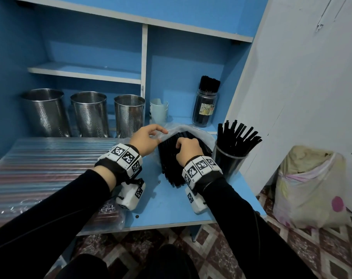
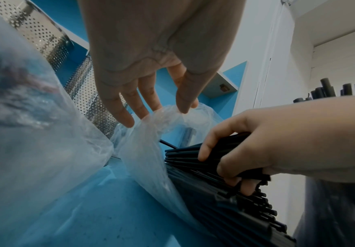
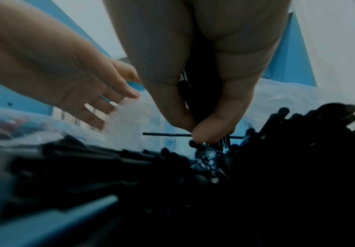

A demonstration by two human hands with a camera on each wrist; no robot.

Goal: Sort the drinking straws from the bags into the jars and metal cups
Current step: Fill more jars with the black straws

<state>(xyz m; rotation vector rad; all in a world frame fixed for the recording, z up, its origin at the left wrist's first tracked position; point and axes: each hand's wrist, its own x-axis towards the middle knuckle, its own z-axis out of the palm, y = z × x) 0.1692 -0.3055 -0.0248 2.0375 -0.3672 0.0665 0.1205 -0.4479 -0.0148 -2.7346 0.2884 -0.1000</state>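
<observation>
Fingers of the right hand (image 1: 188, 151) clutch black straws (image 1: 167, 158); the left hand (image 1: 146, 140) pinches their bag (image 2: 151, 133).

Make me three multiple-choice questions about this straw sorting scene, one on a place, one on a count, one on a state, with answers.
1. Where is the open jar of black straws?
A. right of the bag
B. on the upper shelf
C. on the floor

2. How many metal cups stand at the back?
A. one
B. three
C. five

3. What does the right hand do?
A. hangs idle
B. grips black straws
C. lifts a cup

Answers:
1 A, it stands right of the plastic bag.
2 B, three stand in a row.
3 B, fingers curl round a bundle; the left hand pinches the bag.
</observation>
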